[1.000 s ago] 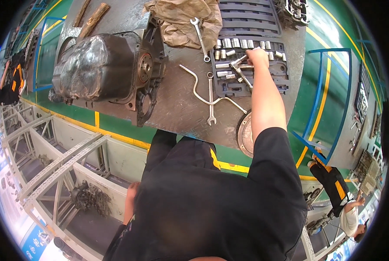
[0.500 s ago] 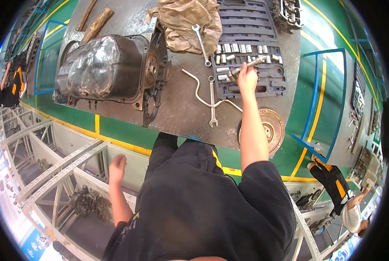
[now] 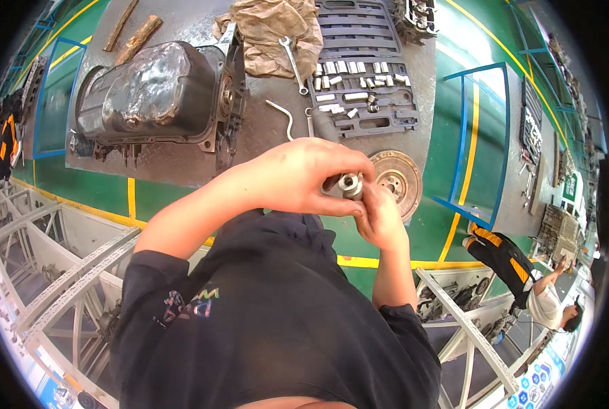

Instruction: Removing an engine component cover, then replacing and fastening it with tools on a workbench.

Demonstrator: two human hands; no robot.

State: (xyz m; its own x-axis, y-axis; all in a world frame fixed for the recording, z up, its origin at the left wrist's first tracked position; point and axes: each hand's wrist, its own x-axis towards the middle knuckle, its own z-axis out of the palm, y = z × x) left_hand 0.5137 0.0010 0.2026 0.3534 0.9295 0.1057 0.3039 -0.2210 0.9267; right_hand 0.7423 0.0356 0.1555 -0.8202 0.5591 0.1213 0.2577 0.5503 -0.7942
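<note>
Dark sheet-metal pan on engine assembly point(image 3: 154, 95), lying toward left of steel bench point(image 3: 260, 129), flanged end facing right. Rough wood pieces point(image 3: 137, 39) behind. Next along: brown cloth point(image 3: 267, 51), combination wrench point(image 3: 293, 65) partly on top; bent rod point(image 3: 282, 114) below, lower part hidden.

Centre: left hand point(image 3: 314, 174) wrapped round silver cylindrical tool point(image 3: 350, 184), thumb and fingers narrow about the end. Right hand point(image 3: 384, 218) close up against same end from the right, fingers partly hidden; can't tell how firm. Tool between both hands, in front of torso, round bore facing camera.

Looks like fitting or checking the tool end by hand; can't tell which. To do well: steady body with left, work end with right finger and thumb, keep bore on axis, push square, no rocking. Tug-test before loading. Better done over bench than near edge, in case of a drop.

Right: socket tray point(image 3: 386, 124) open, sockets point(image 3: 343, 67) in rows, some lying loose-looking. Flywheel point(image 3: 411, 187) flat, just beside right hand in view.

Writing: shirt print point(image 3: 209, 303) multicoloured, skewed, only partly legible. Blue-and-white panel point(image 3: 536, 387) lower right, hexagons, no text made out. Green sign point(image 3: 572, 184) far right, too small to read. No maker's mark legible on tool.
</note>
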